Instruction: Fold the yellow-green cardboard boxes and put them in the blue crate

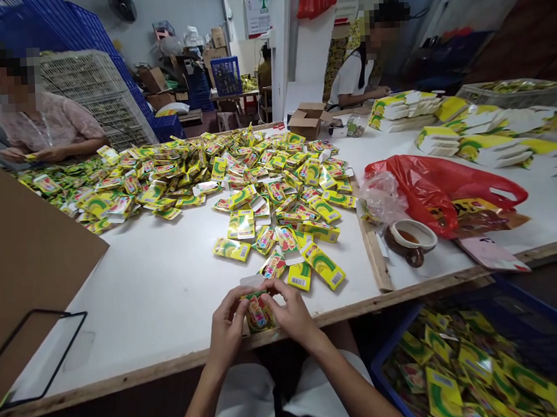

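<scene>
Between my two hands, at the front edge of the white table, is a small printed carton with colourful lettering. Its white top flap stands up, away from me. My left hand grips the carton's left side, thumb on the front near the top. On the opposite side my right hand pinches it in the same way. Just beyond my fingers lie loose yellow and green cartons, some with white flaps sticking out. They run back into a large heap of similar cartons.
A wooden strip borders the work area on the right. Past it are a brown cup, a red plastic bag and stacked flat cartons. A blue crate of packets stands below right. Cardboard rises at left. Two people sit across the table.
</scene>
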`<state>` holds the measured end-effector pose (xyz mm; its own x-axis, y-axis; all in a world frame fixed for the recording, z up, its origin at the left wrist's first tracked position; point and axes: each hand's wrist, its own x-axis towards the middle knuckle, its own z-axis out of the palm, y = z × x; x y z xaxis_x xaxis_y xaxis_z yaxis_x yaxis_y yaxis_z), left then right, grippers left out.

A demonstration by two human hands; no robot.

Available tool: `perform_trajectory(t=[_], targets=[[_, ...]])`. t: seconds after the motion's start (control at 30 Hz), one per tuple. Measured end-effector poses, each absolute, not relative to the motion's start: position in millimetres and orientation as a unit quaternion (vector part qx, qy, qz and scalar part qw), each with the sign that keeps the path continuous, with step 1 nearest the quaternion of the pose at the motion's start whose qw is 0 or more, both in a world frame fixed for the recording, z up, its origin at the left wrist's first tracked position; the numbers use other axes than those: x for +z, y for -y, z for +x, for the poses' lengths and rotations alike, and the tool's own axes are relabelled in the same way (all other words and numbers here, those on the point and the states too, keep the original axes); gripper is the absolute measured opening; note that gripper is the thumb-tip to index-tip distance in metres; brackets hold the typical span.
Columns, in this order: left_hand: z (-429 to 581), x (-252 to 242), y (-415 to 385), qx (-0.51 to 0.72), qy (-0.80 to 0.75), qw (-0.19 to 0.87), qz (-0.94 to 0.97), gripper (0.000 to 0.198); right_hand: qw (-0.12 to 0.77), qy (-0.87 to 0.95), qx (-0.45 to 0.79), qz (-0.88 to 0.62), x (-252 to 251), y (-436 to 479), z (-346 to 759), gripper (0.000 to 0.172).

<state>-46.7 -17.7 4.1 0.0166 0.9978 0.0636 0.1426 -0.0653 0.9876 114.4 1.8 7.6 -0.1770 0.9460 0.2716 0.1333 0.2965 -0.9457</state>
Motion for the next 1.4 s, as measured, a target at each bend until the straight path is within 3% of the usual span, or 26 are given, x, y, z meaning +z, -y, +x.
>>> perform_trajectory(t=[0.1,0.2,0.33,0.53,0.73,1.0,1.17,1.3,1.4], targets=[[-46,3,12,0.521,-0.514,0.45,0.512,0.017,0.516,0.624,0.398,-0.431,3,-7,108,0.01],[-42,3,11,0.556,-0.502,0.464,0.473,0.028,0.537,0.594,0.411,-0.437,-1,-6,105,0.023],[-41,8,13,0.516,-0.507,0.453,0.521,0.016,0.511,0.631,0.411,-0.416,4,-3,109,0.016],[-39,16,14,0.502,-0.528,0.425,0.537,0.016,0.51,0.628,0.402,-0.429,17,-3,106,0.006],[-35,16,11,0.5,-0.556,0.417,0.516,0.016,0.477,0.637,0.381,-0.472,23,-8,105,0.008],[-43,16,22,0.478,-0.522,0.407,0.578,0.018,0.494,0.627,0.422,-0.429,14,9,110,0.013],[-34,17,3,0.429,-0.565,0.355,0.608,0.027,0.484,0.601,0.296,-0.562,47,49,196,0.016],[-10,5,-24,0.356,-0.577,0.237,0.696,0.055,0.39,0.602,0.093,-0.69,68,80,294,0.024],[-3,1,-29,0.303,-0.597,0.19,0.718,0.057,0.382,0.573,0.081,-0.721,66,88,306,0.027]])
